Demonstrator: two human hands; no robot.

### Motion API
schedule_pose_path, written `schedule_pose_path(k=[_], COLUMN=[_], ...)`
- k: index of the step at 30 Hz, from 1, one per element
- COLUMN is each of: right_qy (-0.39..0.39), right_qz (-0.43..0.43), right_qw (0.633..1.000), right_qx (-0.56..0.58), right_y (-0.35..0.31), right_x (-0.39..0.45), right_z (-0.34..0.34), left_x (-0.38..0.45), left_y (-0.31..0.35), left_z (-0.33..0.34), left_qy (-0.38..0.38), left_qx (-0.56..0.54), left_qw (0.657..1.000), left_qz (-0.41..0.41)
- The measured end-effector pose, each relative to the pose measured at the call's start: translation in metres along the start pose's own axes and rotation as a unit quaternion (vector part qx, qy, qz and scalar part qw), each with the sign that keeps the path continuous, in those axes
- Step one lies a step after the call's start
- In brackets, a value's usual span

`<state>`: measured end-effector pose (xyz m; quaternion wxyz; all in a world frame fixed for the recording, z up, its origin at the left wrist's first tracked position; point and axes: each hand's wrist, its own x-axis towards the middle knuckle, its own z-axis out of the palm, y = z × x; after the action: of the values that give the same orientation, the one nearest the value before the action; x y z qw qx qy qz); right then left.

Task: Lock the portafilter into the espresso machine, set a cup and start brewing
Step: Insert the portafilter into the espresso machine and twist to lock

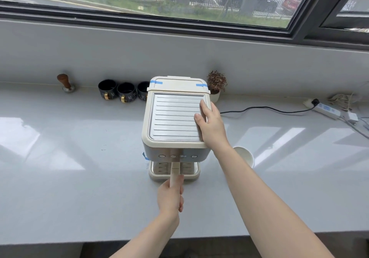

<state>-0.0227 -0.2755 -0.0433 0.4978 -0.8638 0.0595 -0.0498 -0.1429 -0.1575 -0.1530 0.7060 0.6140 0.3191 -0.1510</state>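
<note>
A cream espresso machine (175, 117) stands in the middle of the grey counter. The cream handle of the portafilter (175, 168) sticks out toward me from under the machine's front, over the drip tray (191, 174). My left hand (171, 195) is wrapped around the handle's near end. My right hand (210, 123) lies flat on the right side of the machine's ribbed top, fingers spread. A white paper cup (244, 156) stands on the counter just right of the machine, partly behind my right forearm. The portafilter's basket is hidden under the machine.
Three black cups (124, 92) line the back wall left of the machine, with a wooden-handled tamper (66, 83) farther left. A small potted plant (216, 84) stands behind the machine's right corner. A black cord (265, 108) runs to a power strip (327, 110) at right.
</note>
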Motion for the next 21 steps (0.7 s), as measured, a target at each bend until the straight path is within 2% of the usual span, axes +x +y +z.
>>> schedule_pose_path(k=[12, 15, 17, 19, 21], right_qy=[0.003, 0.007, 0.007, 0.004, -0.002], right_qz=[0.011, 0.008, -0.004, -0.002, -0.005], right_qw=[1.000, 1.000, 1.000, 0.999, 0.999], right_qx=[-0.011, -0.009, 0.006, 0.035, 0.050], right_y=[0.004, 0.004, 0.006, 0.008, 0.008], right_x=[0.001, 0.001, 0.001, 0.000, 0.000], right_z=[0.001, 0.001, 0.001, 0.001, 0.000], left_x=[-0.004, -0.006, -0.009, -0.012, -0.006], left_y=[0.003, 0.009, 0.015, 0.027, 0.045], left_z=[0.003, -0.002, -0.007, -0.018, -0.039], left_qy=[0.037, 0.010, -0.039, -0.055, 0.011], left_qx=[0.059, 0.120, 0.132, 0.143, 0.135], left_qw=[0.997, 0.992, 0.990, 0.988, 0.986], left_qz=[0.024, 0.029, 0.027, 0.032, 0.093])
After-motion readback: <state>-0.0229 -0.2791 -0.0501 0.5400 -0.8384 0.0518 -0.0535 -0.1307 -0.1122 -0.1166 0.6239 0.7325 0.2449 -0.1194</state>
